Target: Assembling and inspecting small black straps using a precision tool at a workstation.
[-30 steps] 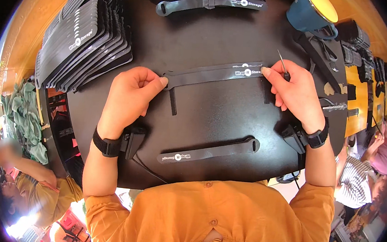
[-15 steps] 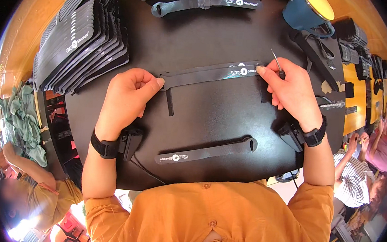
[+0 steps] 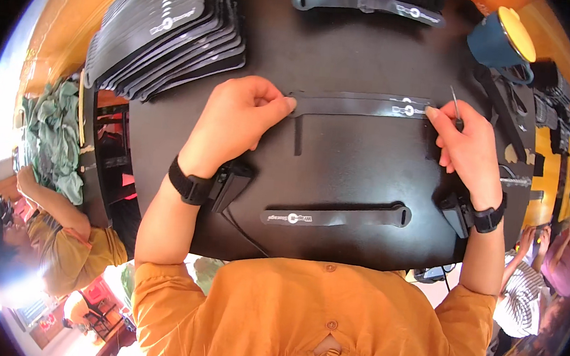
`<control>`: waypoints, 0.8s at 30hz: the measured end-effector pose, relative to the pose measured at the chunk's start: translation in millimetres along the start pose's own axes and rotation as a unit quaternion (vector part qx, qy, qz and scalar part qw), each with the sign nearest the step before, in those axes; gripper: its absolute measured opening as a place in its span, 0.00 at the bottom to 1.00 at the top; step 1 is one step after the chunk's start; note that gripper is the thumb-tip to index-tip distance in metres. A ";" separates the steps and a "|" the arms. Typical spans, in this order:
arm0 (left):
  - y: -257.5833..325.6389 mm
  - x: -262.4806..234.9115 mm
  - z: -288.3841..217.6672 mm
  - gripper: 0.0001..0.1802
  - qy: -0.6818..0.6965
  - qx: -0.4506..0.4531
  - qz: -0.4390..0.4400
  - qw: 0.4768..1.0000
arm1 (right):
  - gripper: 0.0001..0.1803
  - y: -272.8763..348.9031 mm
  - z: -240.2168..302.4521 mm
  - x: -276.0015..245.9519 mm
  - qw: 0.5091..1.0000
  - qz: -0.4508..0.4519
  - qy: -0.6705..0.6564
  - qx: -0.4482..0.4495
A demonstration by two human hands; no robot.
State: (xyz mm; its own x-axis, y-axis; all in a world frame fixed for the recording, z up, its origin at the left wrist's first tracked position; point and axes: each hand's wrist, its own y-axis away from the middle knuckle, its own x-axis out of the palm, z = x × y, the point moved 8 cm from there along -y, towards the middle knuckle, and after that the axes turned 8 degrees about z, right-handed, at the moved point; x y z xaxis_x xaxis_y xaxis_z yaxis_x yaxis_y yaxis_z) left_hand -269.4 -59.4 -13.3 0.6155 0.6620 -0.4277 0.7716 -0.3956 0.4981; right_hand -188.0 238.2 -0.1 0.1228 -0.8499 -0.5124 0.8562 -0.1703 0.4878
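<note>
A flat black strap [image 3: 351, 107] with a white printed mark stretches between my hands, lined up along another strap just behind it. My left hand [image 3: 239, 117] pinches its left end between thumb and fingertips. At the other end, my right hand [image 3: 467, 139] has thumb and finger closed on the strap. The same right hand also keeps a slim pointed metal tool [image 3: 455, 103] with a dark grip, its tip pointing away from me. From beneath the strap a narrow dark strip [image 3: 298, 135] comes out toward me. One loose black strap [image 3: 342, 217] lies nearer my body.
Tall stacks of black straps [image 3: 175, 42] stand at the far left, and a tied bundle [image 3: 369, 5] lies at the far edge. A blue mug [image 3: 500, 44] with a yellow inside is at the far right. A cable [image 3: 244, 230] runs near my left wrist. Other people sit on both sides.
The view has turned, so the table and its things sit farther right in the picture. Both hands keep their pinch on the strap, which now looks more level.
</note>
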 end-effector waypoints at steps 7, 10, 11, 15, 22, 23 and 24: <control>1.3 0.0 -1.1 0.14 -0.009 0.018 -0.003 1.000 | 0.15 -1.0 4.2 1.0 1.000 -0.012 0.026 0.000; 2.7 -1.0 -4.5 0.14 -0.025 0.021 -0.012 0.999 | 0.15 -0.7 6.0 1.7 0.999 -0.017 0.034 -0.001; 3.2 -1.4 -5.5 0.15 -0.030 0.019 -0.014 0.999 | 0.16 -0.7 6.4 1.4 0.999 -0.019 0.036 -0.001; 0.9 -0.6 -3.7 0.15 -0.026 0.021 -0.014 0.999 | 0.16 0.0 6.5 0.7 0.999 -0.027 0.035 0.000; 4.2 -4.0 -4.9 0.15 -0.049 -0.003 -0.027 0.998 | 0.17 -0.9 10.5 -3.5 0.984 -0.066 0.142 -0.089; 3.7 -4.0 -6.1 0.15 -0.049 0.003 -0.023 0.999 | 0.17 -2.3 4.1 -8.0 0.983 -0.071 0.143 -0.086; 4.5 -5.9 -6.2 0.14 -0.055 0.002 -0.025 0.998 | 0.17 -1.7 5.7 -13.5 0.975 -0.093 0.168 -0.114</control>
State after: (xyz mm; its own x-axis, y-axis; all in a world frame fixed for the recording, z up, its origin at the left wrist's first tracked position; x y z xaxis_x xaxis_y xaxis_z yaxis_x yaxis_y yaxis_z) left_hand -270.6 -61.1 -3.9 0.5903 0.6067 -0.5324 0.8021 -0.3667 0.4714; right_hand -193.9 247.1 10.1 0.0791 -0.5967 -0.7985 0.9638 -0.1590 0.2143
